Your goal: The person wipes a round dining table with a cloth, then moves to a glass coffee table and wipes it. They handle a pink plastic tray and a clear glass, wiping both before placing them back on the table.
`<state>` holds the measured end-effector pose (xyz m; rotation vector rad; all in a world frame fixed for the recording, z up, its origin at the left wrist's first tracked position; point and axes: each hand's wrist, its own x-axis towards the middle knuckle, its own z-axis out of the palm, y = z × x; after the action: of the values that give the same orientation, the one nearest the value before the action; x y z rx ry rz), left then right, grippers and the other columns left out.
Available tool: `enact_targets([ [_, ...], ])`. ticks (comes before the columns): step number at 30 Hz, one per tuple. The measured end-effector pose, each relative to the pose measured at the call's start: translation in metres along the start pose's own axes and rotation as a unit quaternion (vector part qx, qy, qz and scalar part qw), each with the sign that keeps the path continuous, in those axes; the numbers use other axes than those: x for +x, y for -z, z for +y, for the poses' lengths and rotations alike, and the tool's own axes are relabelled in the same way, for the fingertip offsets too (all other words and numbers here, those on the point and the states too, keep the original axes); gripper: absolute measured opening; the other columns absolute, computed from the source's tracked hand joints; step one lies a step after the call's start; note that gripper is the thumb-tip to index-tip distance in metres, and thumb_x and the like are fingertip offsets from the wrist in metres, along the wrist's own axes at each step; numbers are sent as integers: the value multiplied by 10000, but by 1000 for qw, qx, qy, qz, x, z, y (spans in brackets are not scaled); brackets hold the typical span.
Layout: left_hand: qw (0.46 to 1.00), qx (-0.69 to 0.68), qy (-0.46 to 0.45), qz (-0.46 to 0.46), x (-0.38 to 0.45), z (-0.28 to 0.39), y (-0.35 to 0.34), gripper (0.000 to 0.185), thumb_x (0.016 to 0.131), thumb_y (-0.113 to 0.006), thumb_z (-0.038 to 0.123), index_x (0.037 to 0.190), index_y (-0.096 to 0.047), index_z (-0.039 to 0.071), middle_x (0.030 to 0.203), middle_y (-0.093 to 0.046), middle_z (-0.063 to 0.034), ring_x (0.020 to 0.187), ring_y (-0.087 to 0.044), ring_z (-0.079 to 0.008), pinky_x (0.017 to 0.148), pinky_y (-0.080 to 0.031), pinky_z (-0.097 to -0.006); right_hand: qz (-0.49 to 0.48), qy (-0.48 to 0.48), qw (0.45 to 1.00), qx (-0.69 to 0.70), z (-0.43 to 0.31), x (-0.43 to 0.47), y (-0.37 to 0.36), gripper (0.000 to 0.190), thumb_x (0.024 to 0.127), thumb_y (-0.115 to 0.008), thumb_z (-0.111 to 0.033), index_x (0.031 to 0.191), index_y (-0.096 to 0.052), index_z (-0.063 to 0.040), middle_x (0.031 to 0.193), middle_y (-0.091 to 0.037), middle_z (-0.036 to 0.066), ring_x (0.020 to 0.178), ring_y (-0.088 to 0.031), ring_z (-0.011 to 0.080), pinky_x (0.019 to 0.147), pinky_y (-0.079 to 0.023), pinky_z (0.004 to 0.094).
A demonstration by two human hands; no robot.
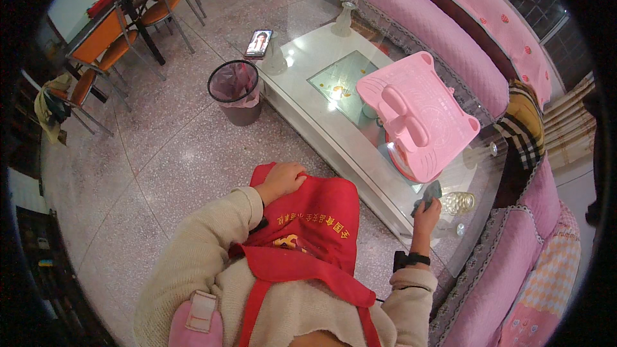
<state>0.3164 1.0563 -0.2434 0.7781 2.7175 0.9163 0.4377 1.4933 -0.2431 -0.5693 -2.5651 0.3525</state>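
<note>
My right hand (427,214) is shut on a crumpled grey-green cloth (429,196) at the near right end of a glass-topped coffee table (308,101). Just right of it is a clear glass jar or cup (458,202). Beyond the cloth, a pink plastic tray-like board (434,96) with raised moulded parts and cornered ears lies on the table. Part of a red-rimmed round thing (396,164) shows at its near edge. My left hand (285,179) rests on the red apron (318,207) over my lap; its fingertips are partly hidden, so its grip is unclear.
A lit phone (258,44) lies at the table's far left corner, above a lined waste bin (236,111) on the floor. Pink-covered sofas (434,14) flank the table's far and right sides. Orange chairs (101,33) stand by a dark table at upper left.
</note>
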Motion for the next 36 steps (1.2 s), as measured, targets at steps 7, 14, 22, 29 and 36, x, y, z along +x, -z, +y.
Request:
enact_targets([
  [7, 1000, 4, 4, 3, 0, -1, -2, 234, 818, -549, 258, 960, -611, 83, 952, -597, -126, 910, -565, -323, 775, -449, -437, 54, 36, 998, 6, 3, -7, -7, 360, 786, -585, -99, 1096, -482, 51, 1116, -509, 264, 1033, -492, 425, 884, -410, 465],
  [14, 1000, 5, 6, -7, 1, -3, -3, 231, 815, -552, 255, 960, -613, 86, 964, -599, -121, 921, -564, -318, 777, -451, -437, 68, 44, 997, 8, 5, -9, -10, 363, 792, -577, -104, 1107, -483, 48, 1124, -509, 261, 1042, -491, 423, 895, -405, 464],
  [22, 1000, 8, 5, -1, 0, -4, -4, 228, 813, -554, 256, 962, -617, 95, 968, -603, -114, 930, -566, -310, 779, -455, -430, 80, 53, 995, 1, 5, -10, -12, 359, 796, -573, -105, 1110, -481, 42, 1120, -512, 261, 1036, -495, 422, 890, -409, 466],
  [29, 1000, 5, 5, 9, 0, -5, -6, 227, 814, -551, 259, 957, -622, 97, 960, -602, -115, 920, -566, -312, 767, -460, -428, 79, 43, 996, -5, 5, -10, -14, 371, 796, -574, -105, 1124, -479, 41, 1127, -509, 265, 1034, -497, 426, 887, -412, 470],
  [36, 1000, 11, -2, -2, 1, -2, -1, 235, 814, -547, 259, 951, -623, 83, 942, -613, -121, 898, -575, -315, 766, -459, -426, 75, 41, 996, -2, 1, -10, -10, 377, 802, -572, -113, 1132, -477, 41, 1133, -510, 260, 1042, -495, 421, 889, -409, 468],
])
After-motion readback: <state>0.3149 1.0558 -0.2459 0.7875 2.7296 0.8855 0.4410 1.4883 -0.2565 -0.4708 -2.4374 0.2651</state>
